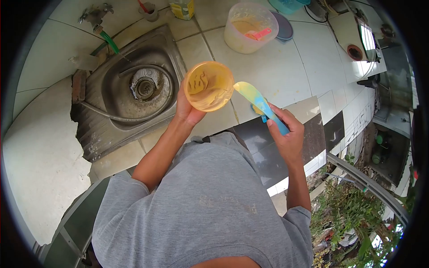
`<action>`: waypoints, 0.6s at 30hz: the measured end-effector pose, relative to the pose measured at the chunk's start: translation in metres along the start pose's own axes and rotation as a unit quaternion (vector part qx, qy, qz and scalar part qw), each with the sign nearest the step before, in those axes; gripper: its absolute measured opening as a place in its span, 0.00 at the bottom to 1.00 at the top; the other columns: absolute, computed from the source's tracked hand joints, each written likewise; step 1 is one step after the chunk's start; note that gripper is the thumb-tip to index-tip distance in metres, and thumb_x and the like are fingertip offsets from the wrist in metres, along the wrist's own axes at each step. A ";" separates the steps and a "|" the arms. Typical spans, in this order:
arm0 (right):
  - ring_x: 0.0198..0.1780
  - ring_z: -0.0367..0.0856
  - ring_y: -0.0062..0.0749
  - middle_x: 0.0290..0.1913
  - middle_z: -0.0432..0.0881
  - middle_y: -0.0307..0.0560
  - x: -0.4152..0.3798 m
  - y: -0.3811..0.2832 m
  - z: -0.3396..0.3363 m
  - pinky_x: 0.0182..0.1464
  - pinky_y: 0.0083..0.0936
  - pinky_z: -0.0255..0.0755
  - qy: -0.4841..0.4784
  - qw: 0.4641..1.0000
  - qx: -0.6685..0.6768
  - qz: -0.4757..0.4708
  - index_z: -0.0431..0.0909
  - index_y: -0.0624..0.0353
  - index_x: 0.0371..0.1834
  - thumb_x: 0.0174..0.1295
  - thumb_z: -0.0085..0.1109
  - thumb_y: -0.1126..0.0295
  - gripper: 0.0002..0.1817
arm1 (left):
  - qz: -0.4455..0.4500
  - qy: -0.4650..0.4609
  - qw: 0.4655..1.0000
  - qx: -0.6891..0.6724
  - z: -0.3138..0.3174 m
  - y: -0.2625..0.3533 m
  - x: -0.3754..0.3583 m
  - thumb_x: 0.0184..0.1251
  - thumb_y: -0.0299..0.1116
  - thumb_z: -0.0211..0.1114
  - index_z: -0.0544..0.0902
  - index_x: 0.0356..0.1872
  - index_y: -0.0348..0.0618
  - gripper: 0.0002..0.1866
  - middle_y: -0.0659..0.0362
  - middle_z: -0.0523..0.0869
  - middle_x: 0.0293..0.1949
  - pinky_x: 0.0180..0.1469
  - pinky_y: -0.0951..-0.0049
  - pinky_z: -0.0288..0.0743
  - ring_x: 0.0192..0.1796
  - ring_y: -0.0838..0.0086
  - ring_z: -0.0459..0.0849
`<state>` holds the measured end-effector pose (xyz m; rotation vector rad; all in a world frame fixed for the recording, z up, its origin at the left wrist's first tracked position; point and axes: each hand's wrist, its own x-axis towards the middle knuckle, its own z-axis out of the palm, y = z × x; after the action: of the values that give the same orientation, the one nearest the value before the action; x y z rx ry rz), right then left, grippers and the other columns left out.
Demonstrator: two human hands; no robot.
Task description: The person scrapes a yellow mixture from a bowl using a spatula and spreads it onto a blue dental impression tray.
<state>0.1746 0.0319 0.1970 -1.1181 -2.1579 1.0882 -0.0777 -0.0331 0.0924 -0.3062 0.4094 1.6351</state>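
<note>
My left hand [191,111] is wrapped round an orange plastic tub [208,86], its mouth tipped up toward me. Brownish paste is smeared over the tub's inner wall. In my right hand [288,130] is a blue and yellow spatula [259,102], gripped by its blue end. The spatula's pale yellow tip is close beside the tub's right rim. Beneath the spatula, partly hidden by it, a small blue and yellow thing [258,110] lies near the counter edge.
A metal sink [109,85] with a hose [107,118] is on the left. At the back stand a translucent bucket [243,42] holding a pink scoop [259,34], a dark round lid [283,27] and a yellow-labelled container [182,9]. Plants [353,214] grow at lower right.
</note>
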 end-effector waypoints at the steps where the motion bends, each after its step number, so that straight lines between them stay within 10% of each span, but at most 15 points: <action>1: 0.27 0.79 0.26 0.29 0.80 0.45 0.007 -0.015 0.000 0.30 0.25 0.71 -0.008 0.998 -0.059 0.010 0.81 0.61 0.54 0.58 0.62 0.76 0.19 | -0.022 0.000 1.000 0.004 0.007 0.000 -0.004 0.74 0.50 0.47 0.75 0.60 0.43 0.25 0.52 0.79 0.58 0.63 0.52 0.73 0.60 0.58 0.77; 11: 0.20 0.77 0.38 0.24 0.78 0.44 0.025 -0.011 0.031 0.26 0.33 0.73 -0.039 0.927 -0.364 -0.081 0.81 0.58 0.53 0.61 0.58 0.74 0.15 | 0.031 -0.051 0.988 0.144 0.033 0.000 -0.008 0.71 0.44 0.42 0.73 0.59 0.39 0.25 0.50 0.79 0.59 0.64 0.56 0.72 0.60 0.59 0.78; 14: 0.17 0.74 0.33 0.20 0.76 0.44 0.010 0.017 0.061 0.23 0.28 0.71 -0.006 0.972 -0.215 -0.099 0.80 0.57 0.54 0.63 0.57 0.73 0.16 | 0.023 -0.115 0.983 0.142 0.030 -0.001 -0.002 0.67 0.45 0.44 0.72 0.61 0.38 0.27 0.48 0.77 0.61 0.68 0.54 0.67 0.63 0.57 0.75; 18: 0.16 0.65 0.17 0.17 0.72 0.36 -0.014 -0.009 0.099 0.18 0.16 0.60 -0.098 0.952 0.188 0.219 0.79 0.58 0.57 0.69 0.54 0.68 0.16 | 0.062 -0.116 0.978 0.161 0.028 -0.012 0.007 0.67 0.46 0.44 0.72 0.61 0.38 0.28 0.48 0.77 0.61 0.67 0.54 0.68 0.63 0.56 0.75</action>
<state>0.1095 -0.0258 0.1467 -1.3808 -1.7613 1.7881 -0.0654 -0.0136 0.1137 0.1551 0.5139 1.6716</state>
